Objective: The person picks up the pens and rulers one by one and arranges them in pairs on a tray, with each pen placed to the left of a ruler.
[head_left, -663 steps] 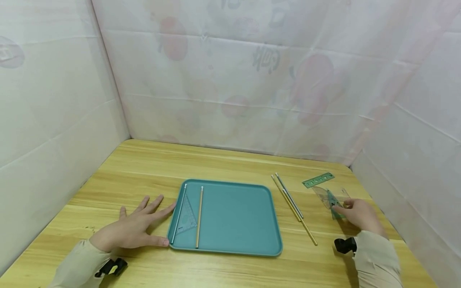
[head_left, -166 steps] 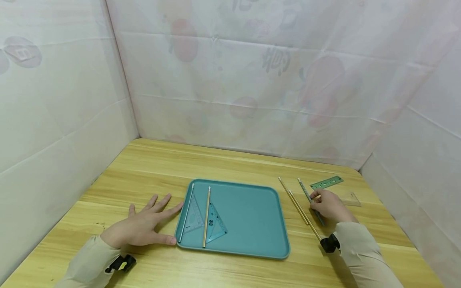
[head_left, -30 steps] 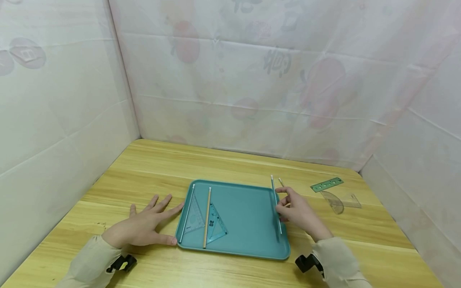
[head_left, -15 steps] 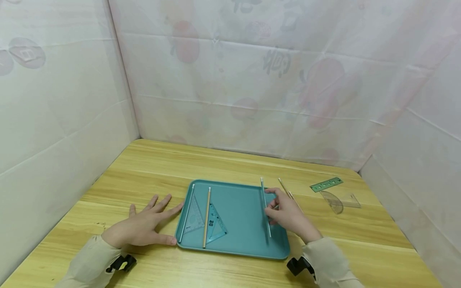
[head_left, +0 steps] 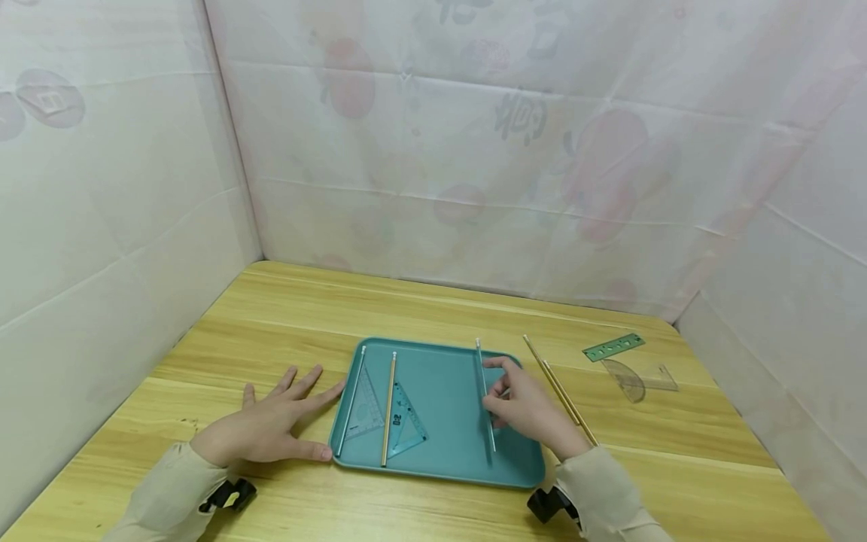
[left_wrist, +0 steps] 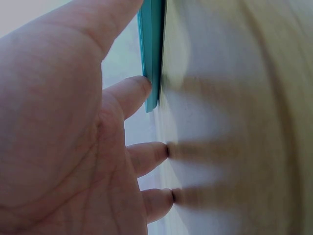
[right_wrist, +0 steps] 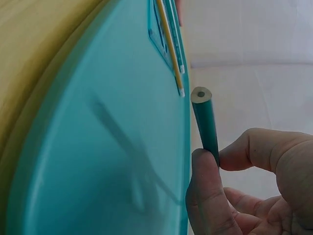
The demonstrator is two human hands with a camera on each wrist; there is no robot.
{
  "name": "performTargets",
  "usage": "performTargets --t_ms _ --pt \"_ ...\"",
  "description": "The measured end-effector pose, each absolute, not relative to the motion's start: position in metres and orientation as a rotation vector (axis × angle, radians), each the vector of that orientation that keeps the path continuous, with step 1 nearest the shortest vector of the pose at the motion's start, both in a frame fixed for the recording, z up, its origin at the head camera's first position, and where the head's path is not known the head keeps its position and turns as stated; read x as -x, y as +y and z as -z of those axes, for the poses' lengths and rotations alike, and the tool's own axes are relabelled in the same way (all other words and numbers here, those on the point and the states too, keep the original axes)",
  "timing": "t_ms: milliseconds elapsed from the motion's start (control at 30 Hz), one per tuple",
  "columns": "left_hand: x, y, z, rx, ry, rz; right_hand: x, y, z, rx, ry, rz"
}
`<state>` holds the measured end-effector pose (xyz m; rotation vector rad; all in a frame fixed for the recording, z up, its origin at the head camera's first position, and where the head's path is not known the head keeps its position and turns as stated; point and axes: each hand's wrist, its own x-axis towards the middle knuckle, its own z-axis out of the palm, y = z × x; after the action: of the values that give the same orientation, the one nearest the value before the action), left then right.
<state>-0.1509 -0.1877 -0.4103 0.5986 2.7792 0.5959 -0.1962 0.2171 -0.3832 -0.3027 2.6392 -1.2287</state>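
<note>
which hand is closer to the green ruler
Right. The right hand, pinching a pencil above the tray, is left of the green ruler; the left hand is farther left, at the tray's left edge.

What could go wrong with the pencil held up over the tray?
The green pencil, pinched in the right hand above the tray, could slip and roll. The right sleeve is close to the gold pencils beside the tray and might knock them. The left hand touches the tray's edge, so a push might shift it.
</note>
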Motion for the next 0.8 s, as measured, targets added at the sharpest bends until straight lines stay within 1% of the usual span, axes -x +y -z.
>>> performTargets --t_ms 800 --pt "0.152 -0.189 0.413 -0.610 2.787 -0.585 0.194 0.181 0.392 0.398 2.610 1.208"
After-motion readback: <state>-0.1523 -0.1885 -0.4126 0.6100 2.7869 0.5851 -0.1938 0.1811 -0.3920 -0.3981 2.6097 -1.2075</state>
